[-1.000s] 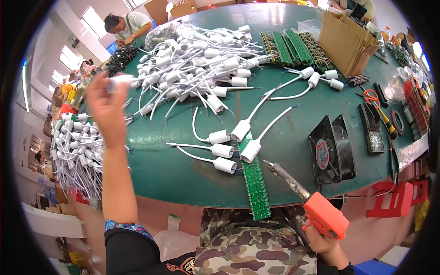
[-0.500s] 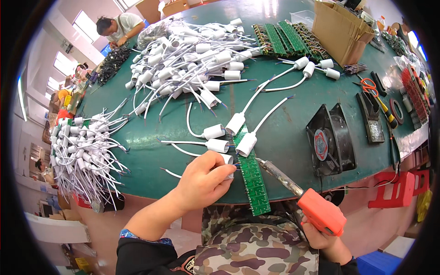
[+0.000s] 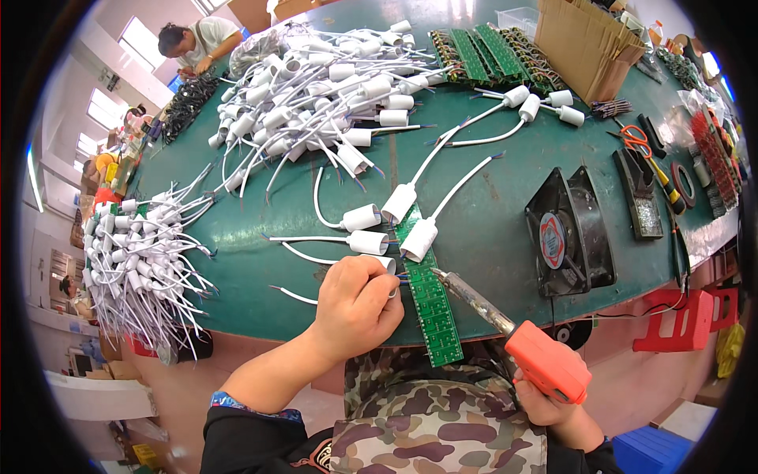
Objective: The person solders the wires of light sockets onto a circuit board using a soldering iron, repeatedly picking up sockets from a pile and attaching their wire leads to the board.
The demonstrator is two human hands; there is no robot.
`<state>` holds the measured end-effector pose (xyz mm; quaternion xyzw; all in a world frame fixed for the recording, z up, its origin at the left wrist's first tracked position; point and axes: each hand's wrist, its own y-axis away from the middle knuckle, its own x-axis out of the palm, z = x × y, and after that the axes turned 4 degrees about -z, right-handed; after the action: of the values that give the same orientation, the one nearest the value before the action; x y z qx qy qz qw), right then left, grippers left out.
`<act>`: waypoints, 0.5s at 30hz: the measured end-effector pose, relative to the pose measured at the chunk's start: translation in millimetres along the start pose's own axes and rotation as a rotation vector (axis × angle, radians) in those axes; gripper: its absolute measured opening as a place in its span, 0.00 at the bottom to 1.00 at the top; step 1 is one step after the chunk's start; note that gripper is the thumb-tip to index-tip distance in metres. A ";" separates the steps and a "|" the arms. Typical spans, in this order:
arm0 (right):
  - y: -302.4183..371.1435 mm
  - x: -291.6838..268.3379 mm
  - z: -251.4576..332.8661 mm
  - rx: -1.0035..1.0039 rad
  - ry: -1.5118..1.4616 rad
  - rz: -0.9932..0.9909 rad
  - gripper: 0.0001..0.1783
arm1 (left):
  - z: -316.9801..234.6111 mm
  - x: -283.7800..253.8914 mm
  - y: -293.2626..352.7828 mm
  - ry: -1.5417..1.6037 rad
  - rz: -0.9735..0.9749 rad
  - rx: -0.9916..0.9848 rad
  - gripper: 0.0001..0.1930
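A long green circuit board strip lies on the table in front of me, running toward its near edge. My left hand is closed beside the strip's left edge, its fingertips pinching a white lamp socket that they mostly hide. Thin dark wires reach from there to the board. An orange soldering iron is gripped in my right hand, its tip at the board's right edge, pointing left. Two white sockets with cables, one of them the nearer socket, rest over the strip's far part. More sockets lie along its left side.
A big heap of white corded sockets covers the far table; another bundle sits at left. A black fan, iron stand, orange scissors and cardboard box are at right. Another person works far left.
The whole view has shifted slightly. The iron's tip has moved a little left, closer onto the board's edge. My left hand keeps its pinch at nearly the same place.
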<state>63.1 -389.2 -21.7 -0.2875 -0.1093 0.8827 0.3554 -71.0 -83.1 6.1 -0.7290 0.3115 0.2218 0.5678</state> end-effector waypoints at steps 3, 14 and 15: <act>1.1 0.1 -1.1 0.010 -0.012 -0.004 0.22 | -1.1 3.2 0.5 -0.036 -0.007 -0.006 0.14; 1.8 -0.9 -2.0 -0.019 0.022 0.026 0.24 | 0.7 5.6 -0.5 -0.038 -0.008 0.039 0.14; 1.9 -0.8 -2.5 -0.036 0.033 0.031 0.24 | 0.7 5.7 -0.9 -0.038 -0.007 0.038 0.14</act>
<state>63.9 -391.2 -24.1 -0.3100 -0.1150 0.8810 0.3383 -66.4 -83.4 2.7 -0.7149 0.3023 0.2276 0.5880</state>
